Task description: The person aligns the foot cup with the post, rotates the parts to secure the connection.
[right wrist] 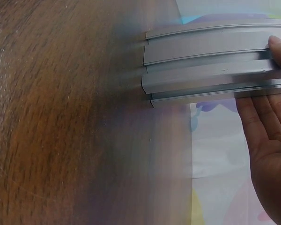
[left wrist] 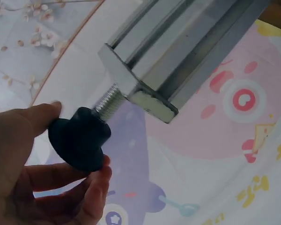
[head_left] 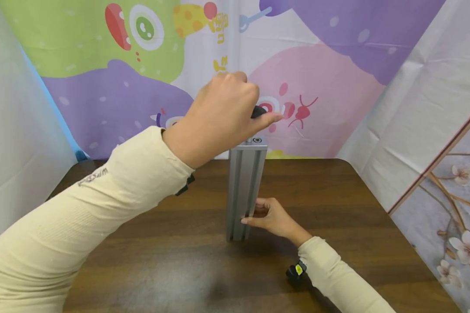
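Observation:
A grooved aluminium profile (head_left: 246, 187) stands upright on the brown wooden table (head_left: 152, 265). At its top end, my left hand (head_left: 223, 114) pinches a black levelling foot (left wrist: 77, 140) between thumb and fingers. The foot's threaded stud (left wrist: 110, 102) runs into the profile's end, with a length of thread showing between them. Low on the profile, my right hand (head_left: 276, 219) grips it from the right, thumb on the near face. In the right wrist view the fingers (right wrist: 257, 119) lie along one side of the profile, whose lower end meets the table.
Behind the table hangs a cartoon-print curtain (head_left: 305, 87) in green, purple and pink. A white cloth (head_left: 27, 117) hangs at the left, and a flower-patterned one (head_left: 450, 217) at the right. A black wrist camera (head_left: 295, 274) sits by my right cuff.

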{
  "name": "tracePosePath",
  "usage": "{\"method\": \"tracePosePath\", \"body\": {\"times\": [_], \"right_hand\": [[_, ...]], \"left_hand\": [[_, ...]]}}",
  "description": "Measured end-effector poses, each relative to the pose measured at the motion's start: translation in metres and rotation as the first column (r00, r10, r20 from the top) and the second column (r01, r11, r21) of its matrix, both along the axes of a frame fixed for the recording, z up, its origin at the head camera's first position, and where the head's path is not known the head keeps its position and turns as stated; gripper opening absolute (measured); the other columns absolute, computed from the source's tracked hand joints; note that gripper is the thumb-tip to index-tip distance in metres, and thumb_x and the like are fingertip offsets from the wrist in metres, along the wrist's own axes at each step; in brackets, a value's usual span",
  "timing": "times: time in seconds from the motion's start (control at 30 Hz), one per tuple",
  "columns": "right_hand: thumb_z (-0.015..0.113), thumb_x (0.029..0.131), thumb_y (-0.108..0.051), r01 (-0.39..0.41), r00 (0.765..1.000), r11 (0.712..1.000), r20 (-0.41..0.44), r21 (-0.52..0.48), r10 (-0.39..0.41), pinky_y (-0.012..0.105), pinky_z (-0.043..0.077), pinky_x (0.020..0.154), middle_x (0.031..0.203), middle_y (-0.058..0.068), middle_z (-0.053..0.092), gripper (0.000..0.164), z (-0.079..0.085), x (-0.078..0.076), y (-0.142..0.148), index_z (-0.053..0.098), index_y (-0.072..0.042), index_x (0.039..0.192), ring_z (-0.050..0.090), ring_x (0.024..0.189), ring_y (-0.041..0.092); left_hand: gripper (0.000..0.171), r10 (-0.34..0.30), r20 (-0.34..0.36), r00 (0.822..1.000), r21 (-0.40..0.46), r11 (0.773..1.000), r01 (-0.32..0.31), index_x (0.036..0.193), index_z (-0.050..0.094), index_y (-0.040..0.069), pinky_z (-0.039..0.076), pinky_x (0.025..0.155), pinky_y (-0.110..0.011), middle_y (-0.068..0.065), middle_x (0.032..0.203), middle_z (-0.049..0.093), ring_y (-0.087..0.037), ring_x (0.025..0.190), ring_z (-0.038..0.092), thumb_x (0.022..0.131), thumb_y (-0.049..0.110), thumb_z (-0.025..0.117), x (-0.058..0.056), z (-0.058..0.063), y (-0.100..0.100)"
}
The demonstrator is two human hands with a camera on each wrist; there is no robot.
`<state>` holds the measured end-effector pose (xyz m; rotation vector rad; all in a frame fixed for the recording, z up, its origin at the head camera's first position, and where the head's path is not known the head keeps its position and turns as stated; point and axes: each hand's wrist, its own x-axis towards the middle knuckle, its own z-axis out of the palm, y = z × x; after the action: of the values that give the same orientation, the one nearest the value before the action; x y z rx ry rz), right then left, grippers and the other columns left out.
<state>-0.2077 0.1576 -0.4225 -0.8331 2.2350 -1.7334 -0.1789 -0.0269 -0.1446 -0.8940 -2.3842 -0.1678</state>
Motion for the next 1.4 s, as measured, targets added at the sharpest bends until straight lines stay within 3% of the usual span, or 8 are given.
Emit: {"method": "tracePosePath", "body": {"times": [0.13,0.37,0.47,0.67,0.87,0.97,1.2,1.4], "right_hand": [[0.075,0.080,0.000,0.005,1.000,1.000,-0.004,0.003,-0.005,0.029,0.055,0.077,0.098,0.018,0.071,0.030,-0.001,0.000,0.000,0.067,0.006,0.108,0.069,0.090,0.015],[0.075,0.081,-0.003,0.002,1.000,1.000,0.006,0.005,-0.002,0.030,0.056,0.077,0.098,0.018,0.071,0.030,-0.001,0.001,0.000,0.066,0.006,0.108,0.070,0.089,0.015],[0.075,0.081,-0.003,-0.001,1.000,1.000,0.008,0.001,0.001,0.030,0.056,0.076,0.096,0.018,0.071,0.029,-0.001,0.001,0.000,0.066,0.006,0.107,0.070,0.088,0.015],[0.075,0.081,-0.002,-0.001,1.000,1.000,0.006,0.006,0.001,0.031,0.056,0.076,0.096,0.017,0.072,0.028,-0.001,0.001,0.000,0.067,0.005,0.107,0.070,0.088,0.016],[0.075,0.081,-0.004,-0.003,1.000,1.000,-0.011,0.013,0.003,0.031,0.056,0.075,0.096,0.016,0.072,0.028,-0.002,0.000,0.001,0.067,0.004,0.107,0.070,0.089,0.018],[0.075,0.081,-0.003,-0.005,1.000,1.000,-0.017,0.011,0.005,0.031,0.056,0.076,0.097,0.015,0.072,0.027,-0.002,-0.001,0.001,0.067,0.004,0.107,0.070,0.089,0.018],[0.073,0.081,0.004,0.004,1.000,1.000,-0.014,0.013,-0.004,0.029,0.056,0.075,0.096,0.018,0.071,0.026,-0.001,0.000,-0.001,0.067,0.005,0.106,0.069,0.087,0.014],[0.071,0.080,0.008,0.003,1.000,1.000,-0.021,0.006,-0.003,0.028,0.056,0.074,0.094,0.023,0.070,0.025,0.018,0.011,-0.005,0.065,0.011,0.104,0.069,0.085,0.011]], "left_hand": [[0.037,-0.086,0.124,0.989,0.002,0.996,0.087,0.068,0.063,0.003,0.046,0.063,-0.035,-0.008,0.069,0.055,-0.022,0.066,0.052,0.093,0.031,0.063,-0.001,0.006,-0.002],[0.031,-0.203,0.495,0.845,0.018,0.975,0.224,0.122,0.065,0.006,0.046,0.093,-0.032,-0.004,0.114,0.067,-0.015,0.103,0.061,0.093,0.002,0.055,-0.005,0.026,-0.014],[0.036,-0.227,0.514,0.827,0.013,0.966,0.257,0.124,0.065,0.008,0.045,0.094,-0.031,-0.002,0.116,0.067,-0.013,0.105,0.059,0.092,-0.002,0.052,-0.007,0.029,-0.017],[0.029,-0.266,0.466,0.844,0.058,0.961,0.271,0.122,0.066,0.011,0.045,0.086,-0.028,0.001,0.113,0.068,-0.010,0.089,0.061,0.095,0.015,0.056,-0.007,0.024,-0.017],[0.039,-0.176,0.189,0.966,0.017,0.984,0.176,0.095,0.068,0.002,0.047,0.078,-0.031,-0.008,0.087,0.066,-0.019,0.078,0.058,0.096,0.039,0.055,-0.004,0.010,-0.012],[0.051,-0.080,0.081,0.993,-0.024,0.996,0.082,0.066,0.055,0.006,0.040,0.060,-0.032,-0.005,0.065,0.047,-0.021,0.063,0.046,0.095,0.048,0.053,-0.003,0.005,-0.009],[0.057,0.000,0.004,1.000,-0.063,0.998,0.000,0.056,0.045,0.011,0.044,0.053,-0.035,-0.004,0.062,0.044,-0.022,0.060,0.046,0.091,0.054,0.056,-0.003,0.001,-0.005],[0.029,-0.143,0.260,0.955,-0.020,0.988,0.153,0.091,0.072,0.002,0.050,0.074,-0.031,-0.009,0.088,0.068,-0.019,0.078,0.061,0.095,0.028,0.061,-0.005,0.010,-0.010]]}}
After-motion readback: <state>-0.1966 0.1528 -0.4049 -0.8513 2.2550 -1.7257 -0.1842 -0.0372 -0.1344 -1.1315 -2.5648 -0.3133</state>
